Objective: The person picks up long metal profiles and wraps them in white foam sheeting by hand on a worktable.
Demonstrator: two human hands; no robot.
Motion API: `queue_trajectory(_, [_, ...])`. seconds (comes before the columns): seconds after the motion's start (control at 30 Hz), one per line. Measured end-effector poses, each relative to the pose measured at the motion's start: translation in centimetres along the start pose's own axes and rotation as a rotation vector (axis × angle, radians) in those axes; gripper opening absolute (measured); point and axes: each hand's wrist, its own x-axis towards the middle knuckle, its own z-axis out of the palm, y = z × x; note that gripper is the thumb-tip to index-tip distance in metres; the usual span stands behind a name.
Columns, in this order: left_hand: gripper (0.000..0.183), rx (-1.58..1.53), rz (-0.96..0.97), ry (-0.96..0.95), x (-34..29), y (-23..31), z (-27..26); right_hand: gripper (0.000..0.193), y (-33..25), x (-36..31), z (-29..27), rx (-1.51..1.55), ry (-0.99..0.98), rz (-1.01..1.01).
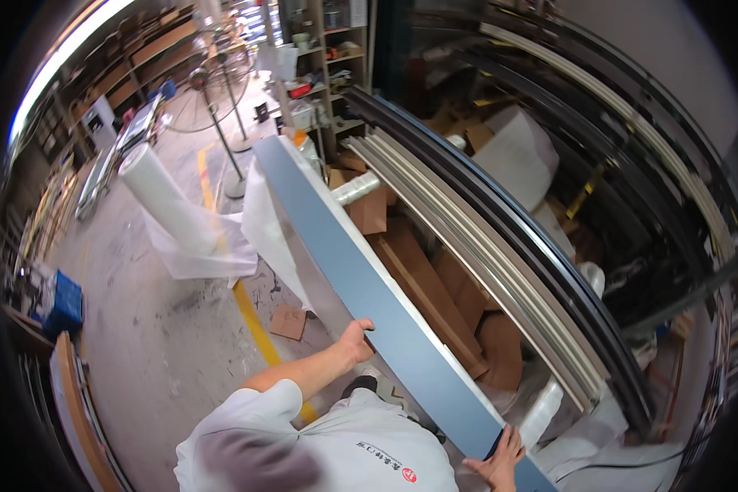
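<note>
A long blue-grey panel [336, 254] runs slantwise in front of me, from the far middle to the near right, with its narrow flat face up. Around its near edge, about halfway along, my left hand [357, 340] is closed, the thumb reaching onto the face. Closer to the near end, my right hand [500, 461] spans the panel's width, fingers at the far edge and thumb on the near side. A dark patch shows on the panel beside each hand. White wrapping sheet [268, 221] hangs at the panel's far end.
Beyond the panel, a rack holds long beige and black profiles [500, 279], with brown cardboard [426, 287] below. Left stands a white roll of wrapping [168, 201]. A cardboard piece [288, 322] lies by a yellow floor line [254, 320]. Farther back are a stand fan [213, 107] and shelves [344, 49].
</note>
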Motion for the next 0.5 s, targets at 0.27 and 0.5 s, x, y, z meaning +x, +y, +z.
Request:
queue_trajectory(0.27, [0.036, 0.103, 0.007, 0.021, 0.2, 0.3, -0.2, 0.139, -2.6, 0.7, -3.8, -0.197, -0.142, -0.084])
queue_trajectory(0.5, [0.041, 1.297, -0.143, 0.207, -2.7, 4.6, -0.2, 0.133, -3.5, 0.7, -2.9, -0.199, -0.108, -0.044])
